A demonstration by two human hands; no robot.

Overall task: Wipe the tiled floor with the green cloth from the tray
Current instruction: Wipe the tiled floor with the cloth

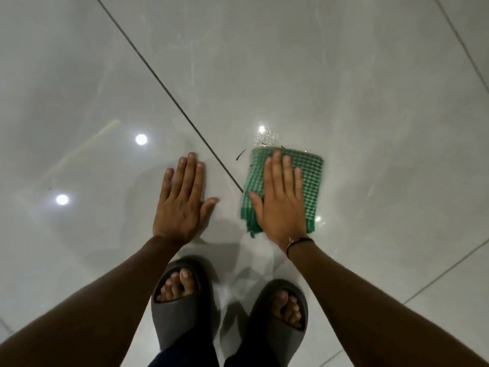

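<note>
Dark grey rubber slides [182,316] planted, right grip [280,202] presses the green checked cloth [311,176] flat-fingered onto the glossy grey tiled floor [344,75], left grip [182,205] flat, empty, probably bracing.

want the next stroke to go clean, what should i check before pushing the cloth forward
1. Right hand flat on green cloth: ok.
2. Cloth folded, lying flat on tiled floor: ok.
3. Left hand flat on bare tile, clear of the cloth: ok.
4. Wet patch just beyond the cloth wiped up: not ok.
5. Dark strand by the cloth's far left corner removed: not ok.
6. Cloth's underside clean: cannot tell.
</note>
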